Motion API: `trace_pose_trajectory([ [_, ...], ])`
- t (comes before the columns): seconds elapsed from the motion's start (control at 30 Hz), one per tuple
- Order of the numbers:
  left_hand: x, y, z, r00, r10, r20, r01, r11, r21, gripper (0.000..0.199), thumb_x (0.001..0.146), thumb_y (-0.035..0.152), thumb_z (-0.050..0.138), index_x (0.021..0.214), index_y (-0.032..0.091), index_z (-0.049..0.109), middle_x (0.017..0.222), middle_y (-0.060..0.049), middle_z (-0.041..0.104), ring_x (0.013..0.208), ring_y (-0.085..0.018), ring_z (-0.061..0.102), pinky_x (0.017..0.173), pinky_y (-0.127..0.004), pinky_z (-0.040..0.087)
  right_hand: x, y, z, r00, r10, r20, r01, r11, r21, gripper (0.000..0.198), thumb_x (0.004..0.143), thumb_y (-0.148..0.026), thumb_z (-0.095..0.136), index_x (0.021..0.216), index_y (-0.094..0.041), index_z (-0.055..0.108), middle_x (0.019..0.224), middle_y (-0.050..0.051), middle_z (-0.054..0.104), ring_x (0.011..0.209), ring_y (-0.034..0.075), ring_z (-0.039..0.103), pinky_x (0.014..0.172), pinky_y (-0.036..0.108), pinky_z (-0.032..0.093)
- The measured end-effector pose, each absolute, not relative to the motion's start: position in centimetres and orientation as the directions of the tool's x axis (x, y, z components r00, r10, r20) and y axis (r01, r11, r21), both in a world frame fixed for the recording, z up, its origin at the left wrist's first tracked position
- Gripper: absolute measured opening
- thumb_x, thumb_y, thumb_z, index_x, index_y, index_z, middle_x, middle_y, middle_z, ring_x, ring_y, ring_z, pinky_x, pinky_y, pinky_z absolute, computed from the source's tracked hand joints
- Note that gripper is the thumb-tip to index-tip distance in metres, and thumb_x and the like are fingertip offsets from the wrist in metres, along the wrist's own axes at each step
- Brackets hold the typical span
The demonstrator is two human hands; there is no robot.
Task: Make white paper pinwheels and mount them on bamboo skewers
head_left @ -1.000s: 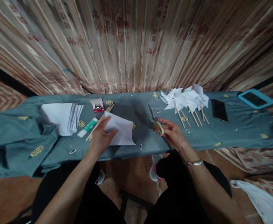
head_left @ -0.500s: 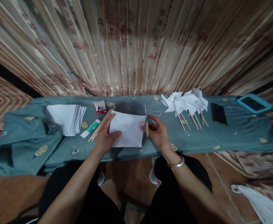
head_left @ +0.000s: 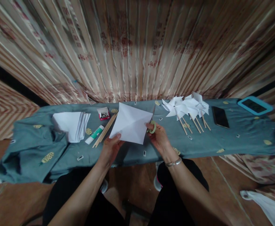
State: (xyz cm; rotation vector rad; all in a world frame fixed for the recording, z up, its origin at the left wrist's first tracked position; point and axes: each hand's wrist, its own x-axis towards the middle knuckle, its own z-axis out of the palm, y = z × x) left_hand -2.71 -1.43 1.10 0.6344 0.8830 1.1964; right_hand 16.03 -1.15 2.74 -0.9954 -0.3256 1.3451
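Observation:
A creased white sheet of paper [head_left: 132, 123] is held up over the cloth, tilted, with one corner pointing away from me. My left hand [head_left: 112, 146] pinches its near left corner, thumb on top. My right hand [head_left: 159, 137] is closed around the light green handles of a pair of scissors [head_left: 152, 126], whose blades point away from me. The fingertips of that hand are close to the paper's right corner; whether they touch it I cannot tell. Left of the sheet lie several wooden sticks [head_left: 105, 130] and a green and white glue stick [head_left: 94, 134].
On the cloth-covered table [head_left: 128, 157] a stack of white paper [head_left: 72, 126] lies at left, with a small red box of metal pieces [head_left: 103, 113] nearby. Right of centre are several paper pinwheels [head_left: 177, 106] on sticks, a phone [head_left: 219, 117] and a blue-framed device [head_left: 255, 105]. A curtain [head_left: 137, 56] hangs behind.
The paper has been turned so a corner points away from me. My left hand has shifted from its left edge to the near corner. The scissors have tilted in my right hand.

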Motion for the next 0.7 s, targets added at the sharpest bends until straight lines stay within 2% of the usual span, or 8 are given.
trace_pose_trajectory([
  [0.17, -1.8, -2.1, 0.4, 0.176, 0.952, -0.251, -0.388, 0.301, 0.871, 0.037, 0.072, 0.036, 0.073, 0.105, 0.022, 0.065, 0.116, -0.007, 0.070, 0.105, -0.026, 0.067, 0.088, -0.042, 0.057, 15.1, -1.0, 2.9, 0.238, 0.911, -0.337, -0.651, -0.108, -0.751, 0.034, 0.043, -0.015, 0.088, 0.067, -0.018, 0.063, 0.060, -0.008, 0.060, 0.047, 0.003, 0.045, 0.036, 0.013, 0.033],
  [0.3, -1.6, -1.9, -0.2, 0.098, 0.974, -0.205, -0.257, 0.224, 0.940, 0.052, 0.075, 0.035, 0.068, 0.124, 0.024, 0.055, 0.132, -0.010, 0.062, 0.120, -0.029, 0.060, 0.095, -0.045, 0.054, 14.6, -1.4, 2.3, 0.215, 0.921, -0.325, -0.585, -0.145, -0.798, 0.035, 0.045, -0.022, 0.089, 0.068, -0.018, 0.063, 0.060, -0.008, 0.058, 0.049, 0.004, 0.045, 0.037, 0.015, 0.034],
  [0.4, -1.8, -1.3, -0.5, 0.020, 0.989, -0.144, -0.164, 0.145, 0.976, 0.059, 0.072, 0.032, 0.070, 0.126, 0.020, 0.054, 0.131, -0.011, 0.063, 0.121, -0.028, 0.060, 0.102, -0.044, 0.049, 14.5, -1.6, 1.8, 0.201, 0.934, -0.296, -0.517, -0.156, -0.842, 0.039, 0.044, -0.030, 0.090, 0.071, -0.019, 0.064, 0.061, -0.007, 0.059, 0.049, 0.005, 0.047, 0.038, 0.017, 0.034],
  [0.5, -2.1, -0.5, -0.7, -0.061, 0.994, -0.088, -0.062, 0.085, 0.994, 0.056, 0.069, 0.030, 0.073, 0.122, 0.019, 0.057, 0.126, -0.011, 0.066, 0.117, -0.027, 0.062, 0.104, -0.044, 0.048, 14.7, -1.9, 1.5, 0.188, 0.944, -0.273, -0.419, -0.174, -0.891, 0.047, 0.044, -0.037, 0.091, 0.079, -0.019, 0.065, 0.061, -0.005, 0.061, 0.051, 0.008, 0.053, 0.038, 0.017, 0.033],
  [0.6, -2.6, 0.8, -0.7, -0.133, 0.991, -0.033, 0.001, 0.033, 0.999, 0.053, 0.069, 0.029, 0.074, 0.119, 0.019, 0.060, 0.121, -0.010, 0.069, 0.115, -0.027, 0.063, 0.103, -0.045, 0.048, 15.0, -2.8, 1.2, 0.147, 0.957, -0.250, -0.278, -0.202, -0.939, 0.050, 0.053, -0.049, 0.086, 0.089, -0.019, 0.066, 0.062, -0.003, 0.064, 0.055, 0.012, 0.057, 0.043, 0.020, 0.038],
  [0.7, -3.1, 2.2, -0.7, -0.178, 0.984, 0.016, -0.039, -0.024, 0.999, 0.049, 0.068, 0.030, 0.074, 0.115, 0.019, 0.063, 0.117, -0.010, 0.071, 0.111, -0.027, 0.066, 0.101, -0.045, 0.050, 15.4, -4.3, 0.5, 0.045, 0.974, -0.223, -0.127, -0.216, -0.968, 0.047, 0.065, -0.052, 0.080, 0.096, -0.020, 0.068, 0.073, 0.001, 0.068, 0.062, 0.013, 0.060, 0.053, 0.025, 0.045],
])
